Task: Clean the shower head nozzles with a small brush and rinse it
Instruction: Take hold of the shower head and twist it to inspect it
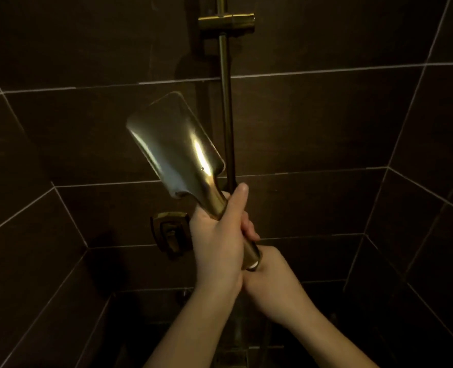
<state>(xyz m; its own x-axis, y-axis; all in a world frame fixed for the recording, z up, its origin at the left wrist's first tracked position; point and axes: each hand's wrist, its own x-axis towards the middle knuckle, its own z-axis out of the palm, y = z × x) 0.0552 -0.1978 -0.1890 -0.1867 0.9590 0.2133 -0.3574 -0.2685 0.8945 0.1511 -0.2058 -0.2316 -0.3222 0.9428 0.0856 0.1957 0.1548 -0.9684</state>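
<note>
Left hand (217, 245) wraps the shower head (176, 144) handle — right hand (270, 277) grips its lower end, back plate facing the camera.

Dark brown wall tiles (313, 123) with pale grout lines close in on the left, right and far sides, dimly lit. A brass rail (225, 107) runs up the far wall with a bracket (226, 22) near its top. A brass wall fitting (170, 231) sits lower, left of the rail.
</note>
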